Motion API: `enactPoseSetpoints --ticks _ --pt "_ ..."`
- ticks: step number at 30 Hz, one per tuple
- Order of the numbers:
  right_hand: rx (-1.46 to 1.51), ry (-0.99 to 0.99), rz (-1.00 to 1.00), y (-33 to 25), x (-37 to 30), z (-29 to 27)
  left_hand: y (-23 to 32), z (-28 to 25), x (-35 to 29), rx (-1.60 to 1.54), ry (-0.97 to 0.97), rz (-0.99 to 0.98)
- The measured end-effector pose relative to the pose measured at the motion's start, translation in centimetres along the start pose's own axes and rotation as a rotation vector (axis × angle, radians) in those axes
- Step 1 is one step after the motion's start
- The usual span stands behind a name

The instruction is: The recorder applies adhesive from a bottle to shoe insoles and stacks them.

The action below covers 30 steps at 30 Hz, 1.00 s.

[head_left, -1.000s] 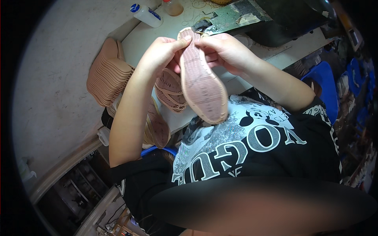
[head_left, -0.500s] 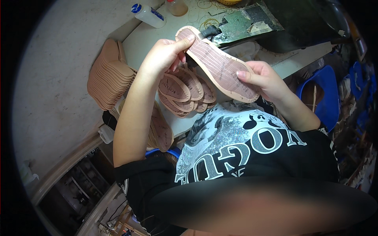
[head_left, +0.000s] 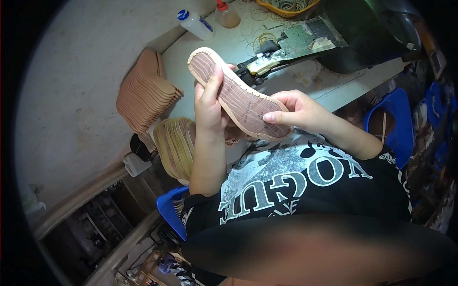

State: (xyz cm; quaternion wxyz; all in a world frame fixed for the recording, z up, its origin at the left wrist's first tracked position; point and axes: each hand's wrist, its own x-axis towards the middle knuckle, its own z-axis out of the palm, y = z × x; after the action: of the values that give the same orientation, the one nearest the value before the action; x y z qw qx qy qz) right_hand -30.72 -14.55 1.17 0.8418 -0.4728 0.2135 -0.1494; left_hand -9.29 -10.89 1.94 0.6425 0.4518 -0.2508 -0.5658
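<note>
A pinkish-brown shoe insole (head_left: 241, 101) is held up slantwise above the table, its lined underside with dark markings toward me. Pale edging is folded over its rim, with small pleats along it. My left hand (head_left: 209, 102) grips the narrower upper part, thumb on the lined face and fingers behind. My right hand (head_left: 296, 110) pinches the wider lower part near its right edge, with its thumb pressed on the face. Most of a pile of similar insoles is hidden behind my left hand and the held insole.
A stack of tan insoles (head_left: 143, 97) leans at the left, near a yellowish stack (head_left: 175, 148). Farther back are a white bottle (head_left: 195, 25), a red-capped bottle (head_left: 228, 16), a yellow basket (head_left: 287, 10) and a machine with a green plate (head_left: 305, 40). Blue chairs (head_left: 398, 119) flank me.
Both hands have brought the insole left and slightly nearer to me. My left forearm has swung right, uncovering the yellowish stack. The view has shifted a little.
</note>
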Motion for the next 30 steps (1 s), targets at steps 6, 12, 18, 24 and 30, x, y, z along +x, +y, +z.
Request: enactPoseSetpoints --ticks 6,12,18,24,30 --pt "-0.557 0.275 -0.459 -2.6 0.2 1.5 0.3 1.0 -3.3 0.07 0.028 0.099" --pt "-0.995 0.321 -0.701 -4.3 0.2 2.0 -0.3 3.2 -4.8 0.287 -0.001 0.302" --pt "-0.853 0.248 -0.636 -5.3 -0.8 1.7 0.6 3.8 -6.0 0.6 -0.145 0.485" --pt "-0.775 0.268 -0.679 -5.8 -1.4 1.8 0.8 4.3 -6.4 0.931 -0.128 0.649" --pt "-0.587 0.229 -0.62 -5.5 -2.0 2.3 0.7 4.7 -6.6 1.117 -0.137 0.674"
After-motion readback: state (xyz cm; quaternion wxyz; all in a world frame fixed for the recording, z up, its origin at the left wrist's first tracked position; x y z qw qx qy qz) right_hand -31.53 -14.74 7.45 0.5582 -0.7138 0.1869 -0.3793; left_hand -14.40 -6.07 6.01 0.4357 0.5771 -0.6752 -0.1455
